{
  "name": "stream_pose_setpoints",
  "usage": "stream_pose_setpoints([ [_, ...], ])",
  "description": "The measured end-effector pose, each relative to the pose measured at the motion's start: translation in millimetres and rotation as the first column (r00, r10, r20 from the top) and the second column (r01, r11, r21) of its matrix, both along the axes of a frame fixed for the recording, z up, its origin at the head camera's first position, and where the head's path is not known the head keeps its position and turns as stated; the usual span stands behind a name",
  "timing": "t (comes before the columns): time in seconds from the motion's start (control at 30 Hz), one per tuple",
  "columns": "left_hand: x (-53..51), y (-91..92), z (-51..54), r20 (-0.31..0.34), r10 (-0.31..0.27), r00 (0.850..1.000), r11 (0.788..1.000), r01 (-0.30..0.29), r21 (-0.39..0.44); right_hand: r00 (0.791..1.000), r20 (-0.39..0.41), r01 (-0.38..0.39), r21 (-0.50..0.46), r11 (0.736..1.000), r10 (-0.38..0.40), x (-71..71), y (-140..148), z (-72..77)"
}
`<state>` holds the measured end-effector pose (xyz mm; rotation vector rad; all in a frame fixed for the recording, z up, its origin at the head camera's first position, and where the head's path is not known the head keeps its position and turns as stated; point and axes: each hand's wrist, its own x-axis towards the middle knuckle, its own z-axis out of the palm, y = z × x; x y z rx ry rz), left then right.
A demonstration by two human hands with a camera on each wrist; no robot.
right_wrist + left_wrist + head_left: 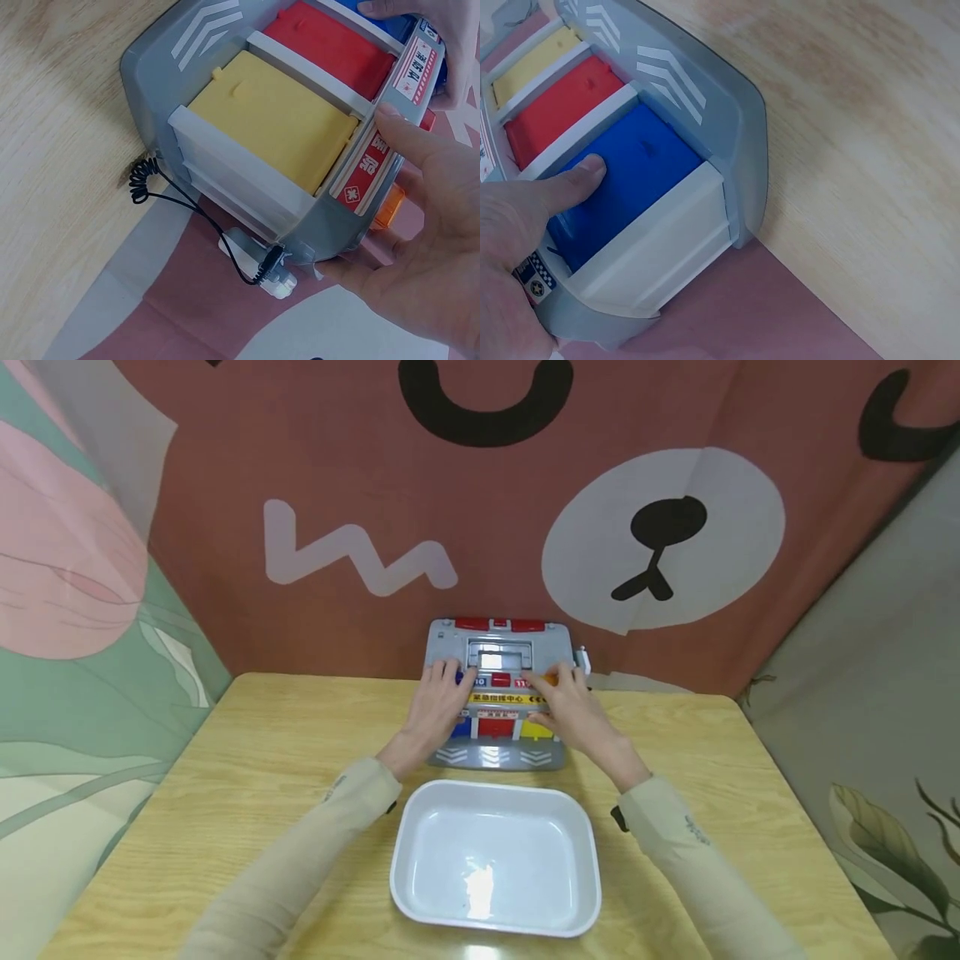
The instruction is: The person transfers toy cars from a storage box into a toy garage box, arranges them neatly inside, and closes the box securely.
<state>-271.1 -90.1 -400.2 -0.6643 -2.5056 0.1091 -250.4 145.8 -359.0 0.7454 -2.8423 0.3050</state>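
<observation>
A grey toy emergency station (497,756) with blue, red and yellow garage doors stands at the back of the table. My left hand (437,700) grips its left side, the thumb lying on the blue door (634,176) in the left wrist view. On the opposite side my right hand (576,708) holds the upper edge, its thumb by the red sign above the yellow door (274,120). A white toy handset (259,262) hangs on the station's right side by a black coiled cord (142,182).
A white rectangular tray (495,931) lies in front of the station, between the forearms. The wooden table (300,727) ends at the back against a brown curtain (337,635) printed with a cartoon face.
</observation>
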Motion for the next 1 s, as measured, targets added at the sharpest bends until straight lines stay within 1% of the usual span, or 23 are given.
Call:
stream_pose_setpoints([
  [0.07,-0.5,0.0,0.9,-0.014,-0.001,1.000,1.000,0.001,0.005,1.000,-0.001,0.007,-0.001,1.000,-0.007,-1.1,-0.4,0.5],
  [0.13,0.0,-0.5,1.4,-0.013,0.004,1.000,1.000,-0.004,0.007,1.000,-0.001,0.005,0.000,1.000,-0.005,-1.9,-0.8,0.6],
  [0.2,1.6,-1.8,1.9,0.001,0.011,1.000,1.000,-0.011,0.002,1.000,-0.002,-0.002,-0.001,1.000,0.002,-1.8,-1.5,0.1],
  [0.3,4.3,-5.3,2.8,0.040,0.011,0.999,1.000,-0.011,-0.008,1.000,-0.005,-0.011,-0.001,1.000,0.011,-1.0,-3.1,-1.0],
  [0.43,5.0,-9.7,2.7,0.057,-0.033,0.998,0.999,0.033,-0.007,1.000,-0.017,-0.010,0.001,1.000,0.010,0.5,-4.1,-2.2],
  [0.57,4.8,-12.4,1.6,0.052,-0.080,0.995,0.997,0.080,0.015,0.999,-0.033,-0.016,0.007,1.000,0.016,2.2,-4.3,-2.6],
  [0.67,5.8,-13.1,1.9,0.064,-0.083,0.995,0.996,0.081,0.022,0.999,-0.044,-0.028,0.009,1.000,0.028,3.3,-3.7,-3.3],
  [0.73,7.8,-12.4,2.6,0.076,-0.072,0.995,0.997,0.070,0.023,0.998,-0.048,-0.036,0.011,0.999,0.037,3.7,-2.9,-4.0],
  [0.8,11.3,-10.6,3.8,0.096,-0.063,0.993,0.997,0.060,0.039,0.998,-0.043,-0.039,0.011,0.999,0.040,3.7,-1.7,-4.9],
  [0.87,15.4,-7.6,5.1,0.122,-0.069,0.990,0.996,0.061,0.070,0.999,-0.037,-0.032,0.009,0.999,0.032,3.3,0.3,-5.9],
  [1.0,22.2,0.1,7.6,0.167,-0.096,0.981,0.988,0.073,0.139,1.000,-0.023,-0.008,-0.012,1.000,0.008,2.9,4.7,-7.1],
])
